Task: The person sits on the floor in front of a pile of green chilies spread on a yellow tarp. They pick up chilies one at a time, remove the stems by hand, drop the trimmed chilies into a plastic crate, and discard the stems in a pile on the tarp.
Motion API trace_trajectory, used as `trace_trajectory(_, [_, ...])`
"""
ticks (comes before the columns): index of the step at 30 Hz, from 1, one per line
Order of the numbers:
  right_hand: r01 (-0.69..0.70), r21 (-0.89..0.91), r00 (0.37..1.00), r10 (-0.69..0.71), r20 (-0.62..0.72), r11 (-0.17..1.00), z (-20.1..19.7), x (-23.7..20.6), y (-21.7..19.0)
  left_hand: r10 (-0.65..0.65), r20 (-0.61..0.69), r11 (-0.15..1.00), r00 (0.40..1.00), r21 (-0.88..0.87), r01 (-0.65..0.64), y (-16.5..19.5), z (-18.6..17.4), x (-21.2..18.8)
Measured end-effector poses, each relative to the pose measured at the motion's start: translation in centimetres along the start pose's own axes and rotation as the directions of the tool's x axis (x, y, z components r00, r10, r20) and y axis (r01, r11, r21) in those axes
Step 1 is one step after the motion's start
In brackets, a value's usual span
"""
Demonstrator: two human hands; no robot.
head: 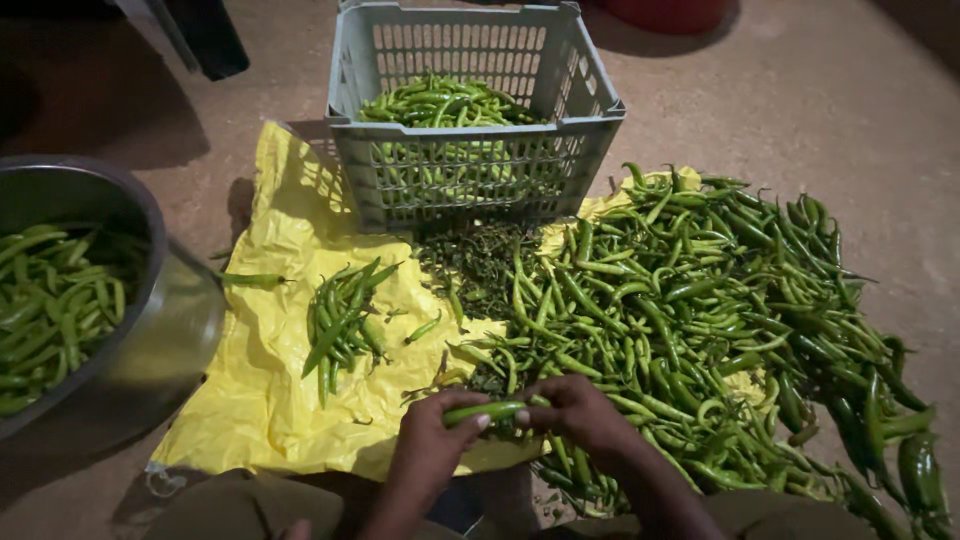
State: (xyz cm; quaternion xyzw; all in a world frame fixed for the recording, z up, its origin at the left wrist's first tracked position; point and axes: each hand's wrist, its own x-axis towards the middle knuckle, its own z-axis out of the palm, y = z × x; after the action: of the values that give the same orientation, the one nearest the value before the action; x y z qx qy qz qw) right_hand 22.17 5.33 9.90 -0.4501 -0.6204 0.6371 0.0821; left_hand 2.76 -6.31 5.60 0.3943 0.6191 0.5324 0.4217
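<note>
Both my hands meet low in the middle of the view over a yellow plastic sheet (270, 400). My left hand (432, 435) pinches one end of a single green chilli (487, 410), and my right hand (578, 412) grips its other end. A large heap of green chillies (700, 310) spreads to the right of my hands. A small bunch of chillies (343, 320) lies on the sheet to the left. Loose dark stems (475, 260) are scattered between the bunch and the heap.
A grey plastic crate (470, 170) partly filled with chillies stands at the back on the sheet. A steel bowl (160, 330) holding more chillies sits at the left on the concrete floor (800, 100). One lone chilli (250, 281) lies next to the bowl. My knees show at the bottom edge.
</note>
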Motion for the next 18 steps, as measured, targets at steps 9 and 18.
trace_trajectory(9, [0.002, -0.560, 0.873, -0.275, -0.403, 0.828, 4.2, 0.3, 1.5, 0.011, -0.184, 0.825, 0.983, 0.557, 0.095, 2.6, 3.1, -1.3])
trace_trajectory(18, [0.038, -0.058, 0.883, -0.061, -0.465, 0.998, 3.6, 0.6, 0.5, -0.217, -0.216, 0.971, 0.952, 0.053, 0.234, -1.5, 2.5, 0.2])
